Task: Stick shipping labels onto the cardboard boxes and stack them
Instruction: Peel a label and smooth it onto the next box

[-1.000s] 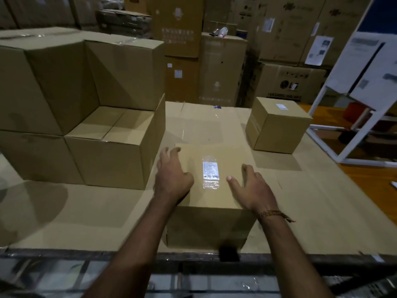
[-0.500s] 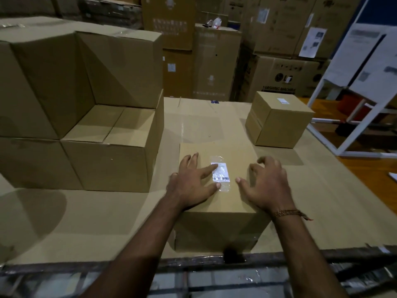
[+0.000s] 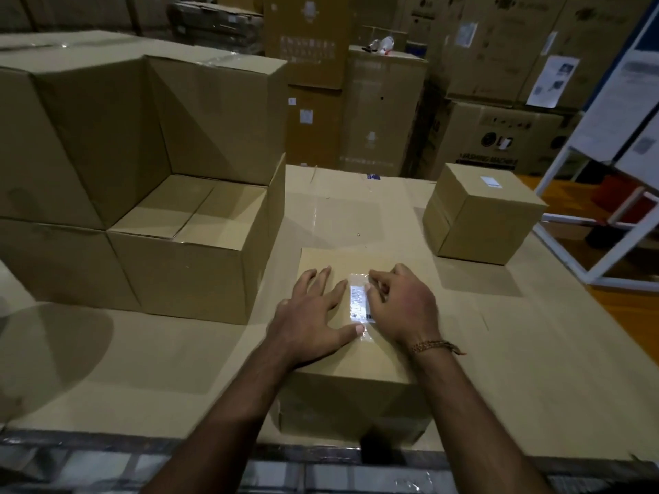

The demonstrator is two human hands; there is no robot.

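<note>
A small cardboard box (image 3: 351, 365) sits at the near edge of the cardboard-covered table (image 3: 535, 369). On its top lies a white shipping label (image 3: 359, 304) under clear tape. My left hand (image 3: 313, 319) lies flat on the box top just left of the label, fingers spread, thumb touching the tape's lower end. My right hand (image 3: 403, 304) rests on the label's right side, fingers curled down onto it and hiding part of it. A second small box (image 3: 478, 215) with a label on top stands at the back right.
A stack of larger cardboard boxes (image 3: 142, 194) fills the left of the table, stepped two high. Tall cartons (image 3: 378, 108) line the back. A white frame stand with papers (image 3: 606, 144) stands at the right, over an orange floor.
Both hands have moved inward from the box's sides onto its top. My right hand now covers the label's right side, and my left hand presses beside it.
</note>
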